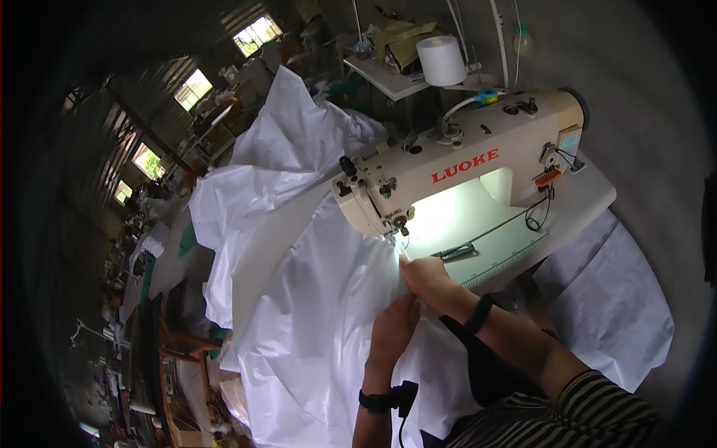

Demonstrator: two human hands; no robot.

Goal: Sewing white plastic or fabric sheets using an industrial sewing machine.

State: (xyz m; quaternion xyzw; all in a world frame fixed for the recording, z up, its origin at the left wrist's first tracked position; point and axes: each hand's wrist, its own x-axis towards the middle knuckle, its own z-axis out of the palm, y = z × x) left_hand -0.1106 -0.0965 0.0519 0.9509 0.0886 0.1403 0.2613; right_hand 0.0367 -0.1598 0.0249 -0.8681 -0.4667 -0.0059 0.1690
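While both hands press flat on the white fabric [314,328], a person feeds it toward the needle of a cream industrial sewing machine [455,168]. Fingers of the right hand [424,275] lie together on the cloth just below the presser foot; the left hand [394,325] rests just beside it, fingers extended, pinning a fold. Fabric spills across the lit machine table [582,201] and off its left edge. A white thread cone [441,60] stands behind the machine.
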